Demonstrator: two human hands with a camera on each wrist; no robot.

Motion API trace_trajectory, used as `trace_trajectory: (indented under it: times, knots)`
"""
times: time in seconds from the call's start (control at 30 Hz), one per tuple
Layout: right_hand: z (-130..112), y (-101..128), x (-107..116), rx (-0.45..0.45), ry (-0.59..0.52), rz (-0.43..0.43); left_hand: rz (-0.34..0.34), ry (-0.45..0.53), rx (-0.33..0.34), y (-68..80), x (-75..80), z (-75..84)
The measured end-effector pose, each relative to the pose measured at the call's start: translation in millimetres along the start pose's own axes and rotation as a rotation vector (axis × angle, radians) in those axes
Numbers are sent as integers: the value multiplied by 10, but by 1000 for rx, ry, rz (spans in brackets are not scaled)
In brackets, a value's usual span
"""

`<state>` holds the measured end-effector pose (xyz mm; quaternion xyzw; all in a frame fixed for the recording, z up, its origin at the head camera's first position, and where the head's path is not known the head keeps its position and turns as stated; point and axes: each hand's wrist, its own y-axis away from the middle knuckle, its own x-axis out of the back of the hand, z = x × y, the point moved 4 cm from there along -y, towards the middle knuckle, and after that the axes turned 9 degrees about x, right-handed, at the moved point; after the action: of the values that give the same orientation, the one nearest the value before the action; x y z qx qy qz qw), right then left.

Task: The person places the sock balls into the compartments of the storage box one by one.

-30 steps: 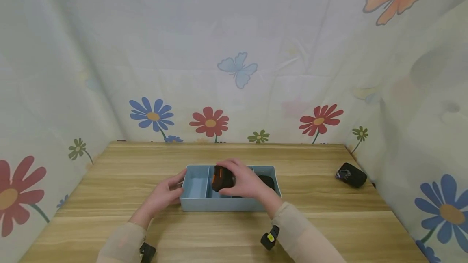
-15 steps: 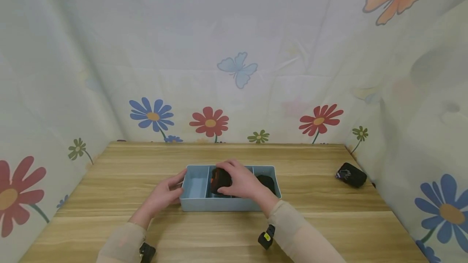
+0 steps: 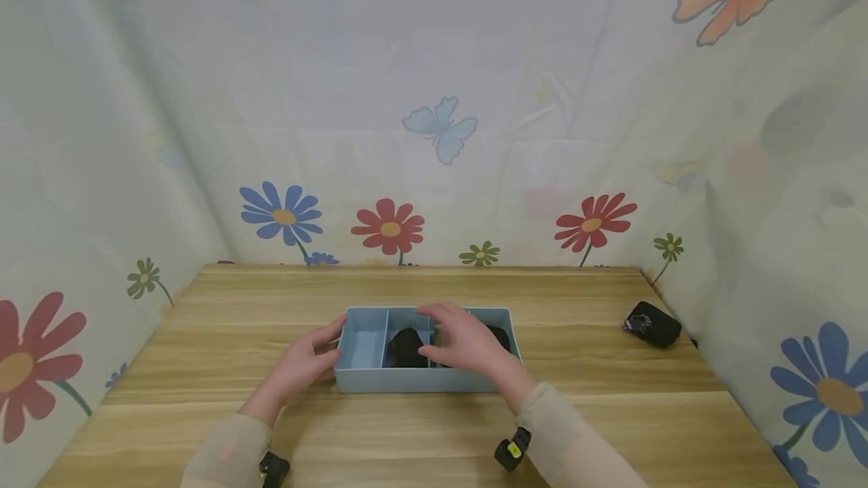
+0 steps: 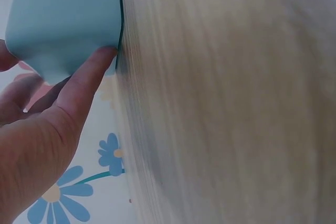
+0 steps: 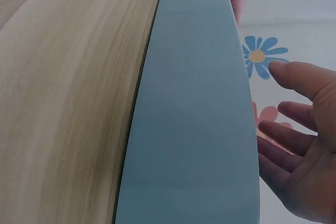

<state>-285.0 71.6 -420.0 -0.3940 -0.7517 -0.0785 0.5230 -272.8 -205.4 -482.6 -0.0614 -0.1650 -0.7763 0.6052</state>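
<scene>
- Your left hand (image 3: 303, 364) rests against the left end of the light blue divided tray (image 3: 366, 381), fingers loosely extended, thumb touching its corner.
- Your right hand (image 3: 468, 345) hovers over the tray's middle, fingers spread and relaxed, gripping nothing.
- A black object (image 3: 405, 347) lies in the second compartment from the left, at 9 o'clock from your right hand.
- Another black item (image 3: 652, 324) sits on the wooden table (image 3: 203, 337) at 3 o'clock, well apart.

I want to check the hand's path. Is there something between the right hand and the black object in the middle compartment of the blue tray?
Nothing visible. The right hand, fingers relaxed, hovers just right of the black object, which lies in the tray.
</scene>
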Motion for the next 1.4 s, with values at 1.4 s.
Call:
trace_trajectory:
  times: [1.4]
  knots:
    - [837, 1035, 582, -217, -170, 388, -8, -9, 3, 13, -1, 10]
